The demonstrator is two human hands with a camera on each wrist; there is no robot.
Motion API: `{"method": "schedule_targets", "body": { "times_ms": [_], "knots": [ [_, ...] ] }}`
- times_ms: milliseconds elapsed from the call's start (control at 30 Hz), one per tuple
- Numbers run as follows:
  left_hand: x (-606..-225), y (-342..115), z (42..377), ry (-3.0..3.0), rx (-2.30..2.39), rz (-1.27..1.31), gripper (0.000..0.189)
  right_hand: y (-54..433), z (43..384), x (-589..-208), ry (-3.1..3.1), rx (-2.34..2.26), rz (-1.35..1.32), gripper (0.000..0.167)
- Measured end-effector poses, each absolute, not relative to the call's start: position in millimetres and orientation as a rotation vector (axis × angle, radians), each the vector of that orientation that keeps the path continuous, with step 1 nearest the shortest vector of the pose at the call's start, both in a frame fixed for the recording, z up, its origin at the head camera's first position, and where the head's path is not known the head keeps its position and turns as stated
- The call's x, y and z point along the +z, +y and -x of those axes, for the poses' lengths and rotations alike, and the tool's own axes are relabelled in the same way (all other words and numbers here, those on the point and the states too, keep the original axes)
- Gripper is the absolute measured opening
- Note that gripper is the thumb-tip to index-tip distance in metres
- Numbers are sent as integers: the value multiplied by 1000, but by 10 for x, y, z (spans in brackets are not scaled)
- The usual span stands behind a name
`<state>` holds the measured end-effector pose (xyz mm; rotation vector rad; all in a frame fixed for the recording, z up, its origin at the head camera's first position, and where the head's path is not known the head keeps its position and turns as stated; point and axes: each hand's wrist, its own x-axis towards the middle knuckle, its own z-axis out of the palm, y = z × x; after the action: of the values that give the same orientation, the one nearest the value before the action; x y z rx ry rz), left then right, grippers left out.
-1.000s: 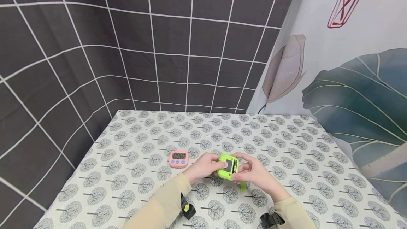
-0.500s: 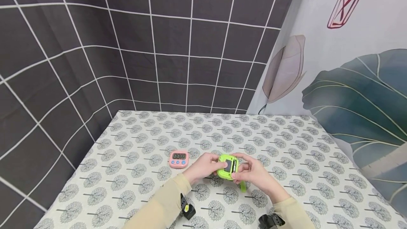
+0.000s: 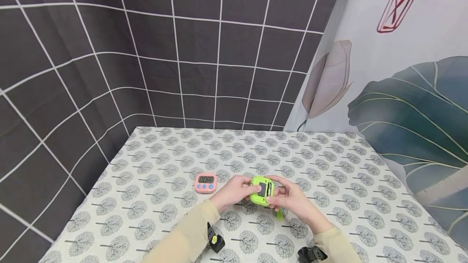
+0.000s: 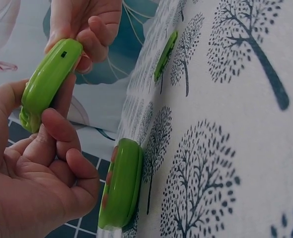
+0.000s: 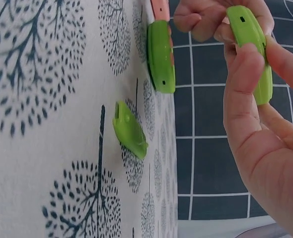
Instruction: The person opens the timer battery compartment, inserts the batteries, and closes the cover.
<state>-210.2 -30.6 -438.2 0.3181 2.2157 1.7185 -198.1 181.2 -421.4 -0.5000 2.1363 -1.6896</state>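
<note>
Both hands hold a lime-green digital timer above the table, its back facing up. On that back are a dark rectangular panel and an uncovered battery slot with a battery in it. My left hand grips the left side, thumb lying on the dark panel. The right hand pinches the right side, its thumb at the lower corner beside the slot. A small green battery cover lies on the cloth below the right hand. Under the hands rests a second green timer, hidden in the head view.
A pink timer with blue buttons, reading 00:00, lies left of my left hand. The tree-print cloth covers the table. Behind it hangs a dark grid curtain, with a floral-print curtain to the right.
The held timer has shifted very slightly away from me, the right thumb moving with it. The pink timer and the battery cover have stayed in place.
</note>
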Motion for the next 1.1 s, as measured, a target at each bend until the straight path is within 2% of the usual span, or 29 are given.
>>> {"method": "schedule_targets", "body": {
  "times_ms": [167, 533, 833, 1100],
  "knots": [
    [-4396, -309, 2104, 2204, 1737, -315, 22, 1825, 1999, -4241, 2173, -1647, 509, 76],
    [-4390, -342, 2117, 2240, 1704, -324, 30, 1872, 2003, -4326, 2546, -1251, 523, 74],
    [-4385, -332, 2084, 2224, 1735, -292, 29, 1978, 1968, -4347, 2615, -953, 675, 79],
    [-4381, -317, 2065, 2184, 1769, -263, 29, 1986, 1950, -4387, 2638, -951, 528, 52]
  ]
}}
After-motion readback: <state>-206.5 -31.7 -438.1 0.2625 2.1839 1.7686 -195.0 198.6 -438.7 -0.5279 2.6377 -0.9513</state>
